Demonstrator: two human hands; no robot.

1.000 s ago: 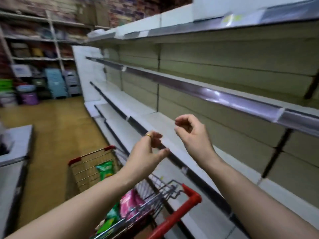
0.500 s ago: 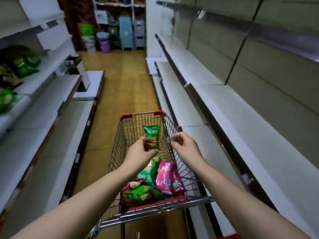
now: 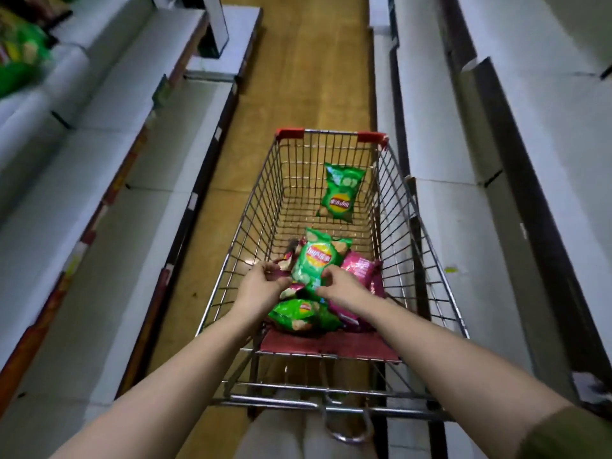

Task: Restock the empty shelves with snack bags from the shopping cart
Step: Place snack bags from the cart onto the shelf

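Note:
A wire shopping cart (image 3: 427,246) with red corner caps stands in the aisle below me. It holds several snack bags: a green bag (image 3: 341,193) leaning at the far end, a second green bag (image 3: 316,260) in the middle, a third green one (image 3: 298,314) near me, and pink bags (image 3: 359,270) beside them. My left hand (image 3: 261,288) and my right hand (image 3: 341,286) are inside the cart. Each one grips the lower edge of the middle green bag, left and right. Empty white shelves (image 3: 447,144) run along the right.
More white shelves (image 3: 99,160) line the left side, with green packaged goods (image 3: 20,61) on an upper level at far left. The wooden aisle floor (image 3: 308,77) stretches ahead of the cart. The cart's handle bar (image 3: 281,400) is close to my body.
The view swung from the right-hand shelves down onto the cart. Both hands dropped from chest height into the cart and closed on the middle green bag.

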